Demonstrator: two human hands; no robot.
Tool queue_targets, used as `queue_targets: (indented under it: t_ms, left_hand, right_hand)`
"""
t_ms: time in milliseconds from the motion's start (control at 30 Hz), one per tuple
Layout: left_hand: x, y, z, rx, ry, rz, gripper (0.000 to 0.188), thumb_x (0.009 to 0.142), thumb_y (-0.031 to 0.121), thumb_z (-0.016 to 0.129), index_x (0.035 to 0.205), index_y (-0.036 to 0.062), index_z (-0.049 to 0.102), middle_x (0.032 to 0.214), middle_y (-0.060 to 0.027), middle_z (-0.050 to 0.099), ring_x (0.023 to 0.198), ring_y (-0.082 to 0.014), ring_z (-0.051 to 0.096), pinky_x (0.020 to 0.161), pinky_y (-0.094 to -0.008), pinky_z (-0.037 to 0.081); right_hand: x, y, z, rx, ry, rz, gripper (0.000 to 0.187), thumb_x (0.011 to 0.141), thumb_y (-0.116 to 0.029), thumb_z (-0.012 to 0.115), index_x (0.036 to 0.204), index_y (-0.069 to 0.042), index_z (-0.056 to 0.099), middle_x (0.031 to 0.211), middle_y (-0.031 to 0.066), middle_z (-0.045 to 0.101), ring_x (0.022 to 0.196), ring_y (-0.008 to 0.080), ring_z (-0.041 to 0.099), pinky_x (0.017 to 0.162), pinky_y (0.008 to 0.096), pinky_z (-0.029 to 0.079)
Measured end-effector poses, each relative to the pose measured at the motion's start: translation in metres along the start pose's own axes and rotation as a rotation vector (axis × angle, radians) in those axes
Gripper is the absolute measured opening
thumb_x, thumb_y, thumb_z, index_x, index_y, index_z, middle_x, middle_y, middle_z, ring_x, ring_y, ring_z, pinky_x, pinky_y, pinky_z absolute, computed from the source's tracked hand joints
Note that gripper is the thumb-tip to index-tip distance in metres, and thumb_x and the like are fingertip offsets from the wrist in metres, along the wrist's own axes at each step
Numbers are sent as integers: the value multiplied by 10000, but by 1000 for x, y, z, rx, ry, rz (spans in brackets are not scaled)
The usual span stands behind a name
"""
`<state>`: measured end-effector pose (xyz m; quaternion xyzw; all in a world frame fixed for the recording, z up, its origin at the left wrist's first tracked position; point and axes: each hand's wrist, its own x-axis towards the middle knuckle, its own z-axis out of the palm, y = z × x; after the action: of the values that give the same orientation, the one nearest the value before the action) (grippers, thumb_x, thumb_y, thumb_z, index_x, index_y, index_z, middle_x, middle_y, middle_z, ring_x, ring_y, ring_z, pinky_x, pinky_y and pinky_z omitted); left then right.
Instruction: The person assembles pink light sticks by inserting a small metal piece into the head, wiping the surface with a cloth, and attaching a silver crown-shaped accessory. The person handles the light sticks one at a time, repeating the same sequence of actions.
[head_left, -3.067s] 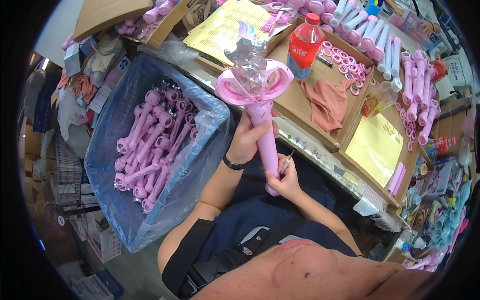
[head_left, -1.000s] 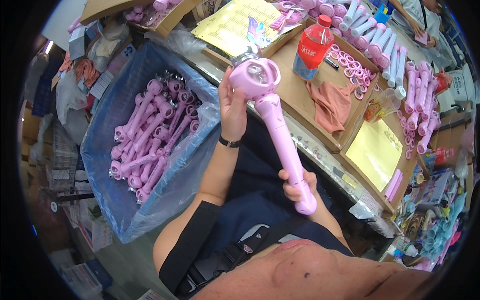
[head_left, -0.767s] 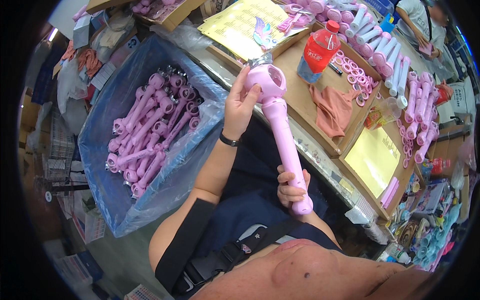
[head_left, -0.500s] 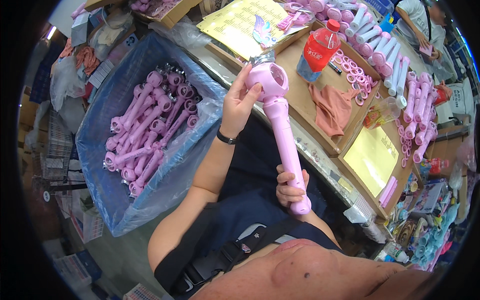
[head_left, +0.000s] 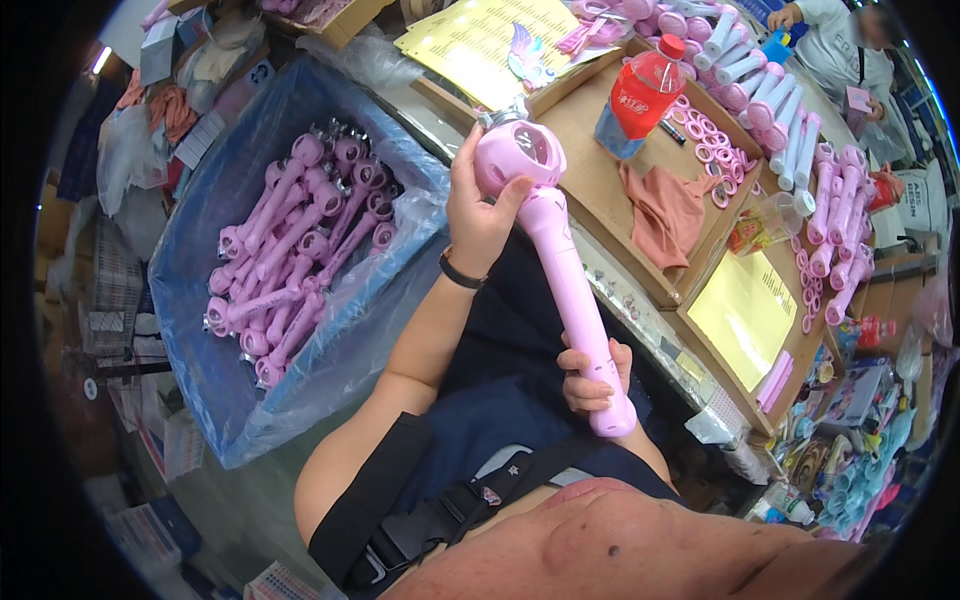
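A pink toy wand [head_left: 562, 265] lies slantwise across my lap space, held in both hands. Its round, hollow head has an open window in the side and a silvery piece on top. My left hand [head_left: 478, 212] grips the head, thumb laid across its lower edge and fingers behind it. Around the lower handle, just above the rounded end, the fingers of my right hand [head_left: 590, 380] are wrapped. To the left, a blue plastic-lined bin [head_left: 225, 425] holds a heap of similar pink wands [head_left: 300, 235].
On the bench at right, cardboard trays [head_left: 590, 215] hold a red-labelled bottle [head_left: 640, 100], a peach cloth [head_left: 665, 215], pink rings [head_left: 705, 145] and a yellow sheet [head_left: 742, 320]. Wand parts [head_left: 770, 105] are piled behind. A co-worker [head_left: 840, 50] is at the far right.
The wand has rolled slightly, its head shifting left and its lower end right and down, with both hands still on it. The co-worker's arm has moved toward the upper left.
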<state>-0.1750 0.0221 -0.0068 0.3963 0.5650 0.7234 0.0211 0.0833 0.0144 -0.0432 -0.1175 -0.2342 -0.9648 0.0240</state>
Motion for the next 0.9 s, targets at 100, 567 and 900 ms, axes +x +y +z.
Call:
queue_targets:
  t_ms: [100,567,900]
  left_hand:
    - [2,-6,-6,121,65,19,407,954,194,563,1284,-21,462,1296,-172,502,1129,-234,546,976,-339,425]
    - [-9,21,15,-1364,-24,-729,910,824,805,283,1289,43,457,1065,-154,625,803,-215,633,640,-323,528]
    - [61,21,5,-1503,-415,-1165,881,861,679,445,1416,16,279,1302,-284,413,916,-283,570,739,-371,563]
  right_hand:
    - [0,4,10,53,15,-13,651,911,-304,562,1428,-10,299,995,75,492,587,141,507,453,247,437]
    - [13,11,25,-485,414,11,595,955,-530,402,1155,27,467,956,138,558,582,226,567,500,322,504]
    - [-55,-74,119,-2933,1567,-1021,246,978,-209,470,960,15,569,865,188,567,818,356,547,735,421,439]
